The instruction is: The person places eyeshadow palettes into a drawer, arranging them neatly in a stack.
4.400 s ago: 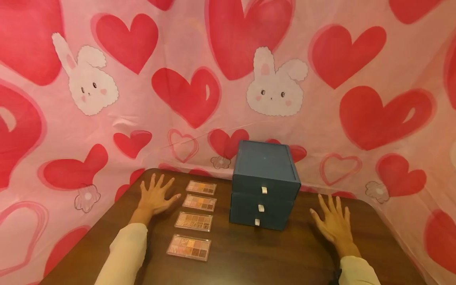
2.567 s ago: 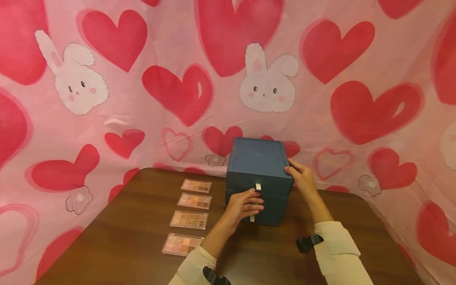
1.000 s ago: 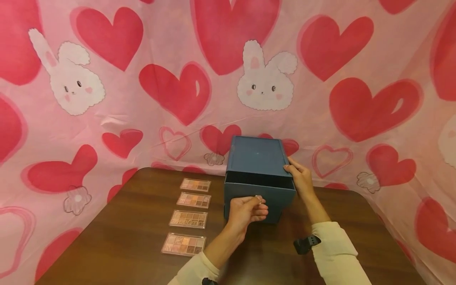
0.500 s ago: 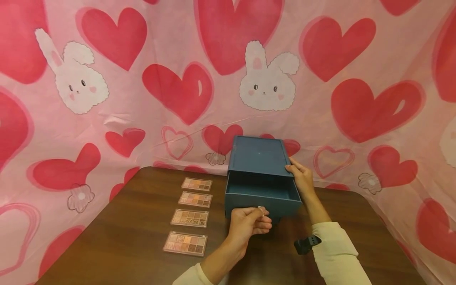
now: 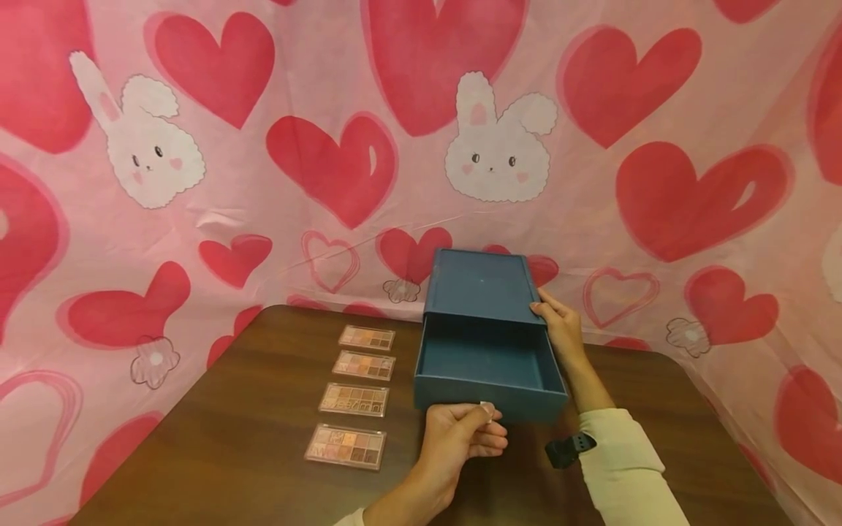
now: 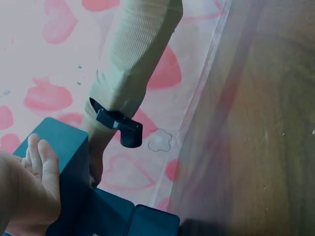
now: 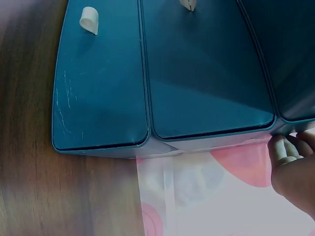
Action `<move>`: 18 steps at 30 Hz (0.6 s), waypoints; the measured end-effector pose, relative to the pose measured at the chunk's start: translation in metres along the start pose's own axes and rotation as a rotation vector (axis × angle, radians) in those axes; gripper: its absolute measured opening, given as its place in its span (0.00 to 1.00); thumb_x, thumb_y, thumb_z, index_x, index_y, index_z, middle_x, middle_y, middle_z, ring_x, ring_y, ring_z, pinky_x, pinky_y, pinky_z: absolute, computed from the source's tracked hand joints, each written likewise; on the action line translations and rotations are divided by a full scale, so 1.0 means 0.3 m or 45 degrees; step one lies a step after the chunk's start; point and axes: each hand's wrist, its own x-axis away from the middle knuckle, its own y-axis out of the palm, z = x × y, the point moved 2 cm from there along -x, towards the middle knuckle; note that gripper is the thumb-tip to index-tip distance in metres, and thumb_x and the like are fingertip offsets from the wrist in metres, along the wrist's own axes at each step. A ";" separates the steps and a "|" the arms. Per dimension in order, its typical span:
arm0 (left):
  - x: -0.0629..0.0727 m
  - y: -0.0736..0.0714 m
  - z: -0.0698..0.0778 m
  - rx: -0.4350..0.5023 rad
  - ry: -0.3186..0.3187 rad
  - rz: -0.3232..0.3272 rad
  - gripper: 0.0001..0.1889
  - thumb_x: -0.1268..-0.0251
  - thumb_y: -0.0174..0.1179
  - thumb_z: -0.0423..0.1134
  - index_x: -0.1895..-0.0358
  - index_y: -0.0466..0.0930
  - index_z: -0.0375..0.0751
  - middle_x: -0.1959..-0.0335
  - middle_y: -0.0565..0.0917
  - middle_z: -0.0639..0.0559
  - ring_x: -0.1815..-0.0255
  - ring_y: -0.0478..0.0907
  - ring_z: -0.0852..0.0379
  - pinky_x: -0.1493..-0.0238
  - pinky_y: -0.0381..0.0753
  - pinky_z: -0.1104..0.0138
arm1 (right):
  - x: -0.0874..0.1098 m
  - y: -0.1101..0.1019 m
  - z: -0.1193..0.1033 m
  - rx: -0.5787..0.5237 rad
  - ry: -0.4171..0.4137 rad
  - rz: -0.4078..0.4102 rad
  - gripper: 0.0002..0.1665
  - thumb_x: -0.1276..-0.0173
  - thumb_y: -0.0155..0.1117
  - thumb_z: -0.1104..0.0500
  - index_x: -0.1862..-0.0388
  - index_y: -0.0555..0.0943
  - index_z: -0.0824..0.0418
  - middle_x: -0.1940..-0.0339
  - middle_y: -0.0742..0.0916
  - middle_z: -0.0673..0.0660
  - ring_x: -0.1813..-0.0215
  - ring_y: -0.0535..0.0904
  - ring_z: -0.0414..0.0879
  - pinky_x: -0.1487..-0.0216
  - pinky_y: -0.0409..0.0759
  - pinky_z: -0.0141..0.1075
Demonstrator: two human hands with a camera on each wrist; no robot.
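Thumb and fingers of my left hand (image 5: 454, 446) pinch the pale pull tab (image 5: 485, 411) on the front of the top drawer (image 5: 454, 391), which stands far out of the blue drawer box (image 5: 483, 285), while my right hand (image 5: 562, 325) holds that box by its upper right edge, thumb on top and fingers against the side. The box sits toward the back of the brown table (image 5: 224, 438), and to its left four makeup palettes (image 5: 353, 399) lie in a row, before a pink backdrop (image 5: 424, 183) with red hearts and white rabbits
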 end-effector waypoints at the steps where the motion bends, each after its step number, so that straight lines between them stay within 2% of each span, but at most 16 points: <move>1: 0.006 0.001 -0.001 0.000 -0.003 -0.004 0.17 0.32 0.62 0.38 0.58 0.83 0.20 0.78 0.88 0.57 0.77 0.86 0.66 0.67 0.87 0.69 | -0.002 -0.001 0.000 -0.002 -0.009 0.003 0.32 0.27 0.56 0.54 0.25 0.71 0.56 0.22 0.72 0.53 0.47 0.75 0.28 0.50 0.73 0.16; 6: 0.031 0.005 -0.007 0.009 -0.013 -0.017 0.18 0.32 0.62 0.39 0.57 0.84 0.20 0.78 0.88 0.57 0.77 0.86 0.66 0.68 0.87 0.70 | -0.005 -0.001 0.000 -0.027 -0.037 0.024 0.31 0.28 0.57 0.56 0.27 0.73 0.58 0.25 0.74 0.57 0.56 0.77 0.22 0.53 0.75 0.15; 9: 0.042 0.002 -0.012 0.015 -0.013 -0.027 0.18 0.32 0.63 0.39 0.57 0.84 0.20 0.79 0.88 0.58 0.77 0.86 0.66 0.69 0.87 0.69 | -0.004 0.002 0.001 -0.032 -0.042 0.032 0.30 0.28 0.57 0.56 0.28 0.74 0.58 0.26 0.75 0.57 0.59 0.77 0.22 0.54 0.75 0.16; 14: 0.058 -0.005 -0.017 0.029 -0.010 -0.056 0.18 0.32 0.62 0.38 0.57 0.83 0.19 0.79 0.88 0.58 0.77 0.86 0.65 0.69 0.87 0.69 | -0.004 0.001 0.002 -0.030 -0.048 0.020 0.30 0.27 0.57 0.55 0.27 0.73 0.57 0.24 0.74 0.54 0.55 0.76 0.23 0.52 0.74 0.15; 18: 0.071 -0.009 -0.017 0.022 -0.004 -0.062 0.18 0.32 0.62 0.37 0.57 0.83 0.18 0.79 0.88 0.58 0.77 0.86 0.65 0.69 0.87 0.69 | -0.003 0.003 0.006 -0.052 -0.026 0.008 0.30 0.27 0.56 0.55 0.26 0.72 0.57 0.23 0.73 0.53 0.48 0.76 0.27 0.50 0.74 0.15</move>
